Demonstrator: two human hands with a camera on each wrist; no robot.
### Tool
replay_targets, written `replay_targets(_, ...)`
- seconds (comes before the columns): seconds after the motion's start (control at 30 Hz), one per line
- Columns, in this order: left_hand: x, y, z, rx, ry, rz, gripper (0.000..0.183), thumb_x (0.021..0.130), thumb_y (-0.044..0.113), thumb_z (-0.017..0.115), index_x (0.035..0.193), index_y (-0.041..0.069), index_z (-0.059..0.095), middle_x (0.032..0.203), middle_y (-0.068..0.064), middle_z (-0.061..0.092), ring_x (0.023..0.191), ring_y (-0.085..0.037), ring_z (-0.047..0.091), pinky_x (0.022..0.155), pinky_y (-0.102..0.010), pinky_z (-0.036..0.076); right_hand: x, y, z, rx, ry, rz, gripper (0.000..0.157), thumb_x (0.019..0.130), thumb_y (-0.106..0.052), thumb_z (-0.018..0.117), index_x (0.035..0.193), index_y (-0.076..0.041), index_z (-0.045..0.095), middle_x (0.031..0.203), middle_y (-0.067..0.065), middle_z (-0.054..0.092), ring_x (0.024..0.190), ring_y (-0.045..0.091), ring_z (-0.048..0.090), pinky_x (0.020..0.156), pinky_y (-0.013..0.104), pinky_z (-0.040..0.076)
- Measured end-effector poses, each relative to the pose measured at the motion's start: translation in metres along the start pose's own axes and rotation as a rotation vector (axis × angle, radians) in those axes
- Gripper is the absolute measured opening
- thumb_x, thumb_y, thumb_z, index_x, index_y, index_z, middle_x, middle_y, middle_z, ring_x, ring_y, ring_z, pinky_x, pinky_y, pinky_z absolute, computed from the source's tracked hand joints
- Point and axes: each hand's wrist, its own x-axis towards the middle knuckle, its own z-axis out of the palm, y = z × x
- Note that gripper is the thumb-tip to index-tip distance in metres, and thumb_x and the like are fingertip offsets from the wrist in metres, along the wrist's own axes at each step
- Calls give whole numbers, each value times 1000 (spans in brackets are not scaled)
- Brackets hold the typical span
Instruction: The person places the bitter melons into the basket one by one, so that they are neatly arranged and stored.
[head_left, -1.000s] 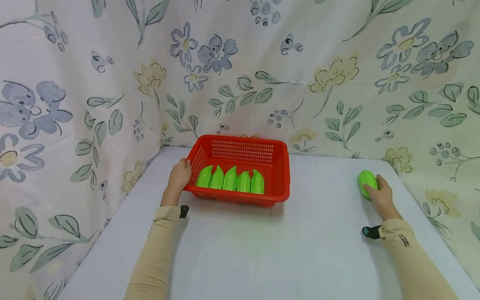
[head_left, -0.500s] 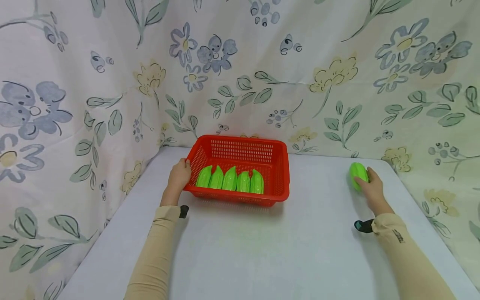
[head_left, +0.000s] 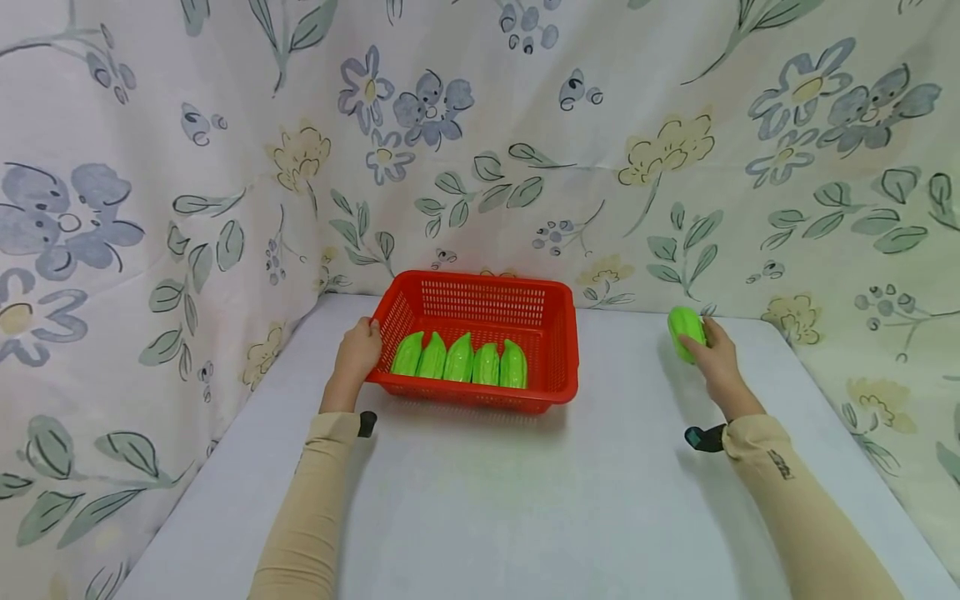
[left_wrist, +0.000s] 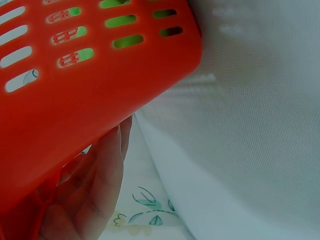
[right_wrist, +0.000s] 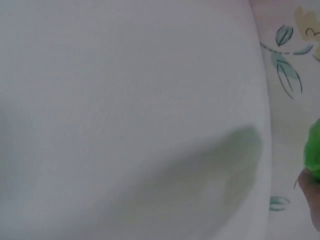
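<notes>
My left hand grips the left rim of a red plastic basket in the head view. Slotted basket wall fills the upper left of the left wrist view, with the fingers curled beneath its edge. Several bright green, ridged, elongated fruits lie side by side along the basket's front. To the right of the basket, my right hand holds a similar green ridged fruit over the table, thumb on its near side. A sliver of that green fruit shows at the right wrist view's edge.
The basket stands on a white-covered table, near its back edge. A floral curtain hangs behind the table and along its left and right sides. Dark wrist-worn pieces stick out from the sleeve cuffs.
My right hand has carried the green ridged fruit leftward and farther back, toward the basket. The left hand and the basket have stayed in place.
</notes>
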Motion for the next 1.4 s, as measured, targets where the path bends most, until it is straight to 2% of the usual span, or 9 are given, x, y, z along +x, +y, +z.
replay_targets(0.5, 2, -1, 1, 4, 9, 3, 51, 108, 31, 23, 144, -2, 37, 131, -26, 56, 101, -33, 57, 84, -46, 50, 5, -31, 26, 72, -39, -38, 75, 103, -32, 44, 157, -12, -3, 164, 17, 3, 148, 41, 16, 118, 53, 22)
replay_targets(0.93, 2, -1, 1, 7, 5, 1, 52, 108, 32, 23, 144, -2, 37, 134, -26, 54, 106, -35, 57, 89, -49, 49, -1, -57, 41, 100, -54, -78, 74, 103, -30, 46, 157, -10, -1, 164, 17, 7, 148, 39, 20, 118, 52, 23)
replay_targets(1.23, 1, -1, 0, 11, 12, 12, 52, 108, 31, 22, 144, -3, 37, 134, -27, 54, 107, -37, 58, 89, -50, 49, -14, -84, 52, 145, -102, -73, 72, 103, -18, 45, 157, -7, -1, 164, 18, 6, 149, 38, 17, 120, 51, 20)
replay_targets(1.4, 1, -1, 0, 15, 17, 16, 52, 108, 31, 23, 143, -3, 38, 132, -27, 56, 104, -36, 59, 87, -49, 50, -11, -87, 61, 161, -125, -76, 73, 103, -23, 47, 157, -9, -1, 164, 15, 7, 150, 35, 17, 120, 49, 20)
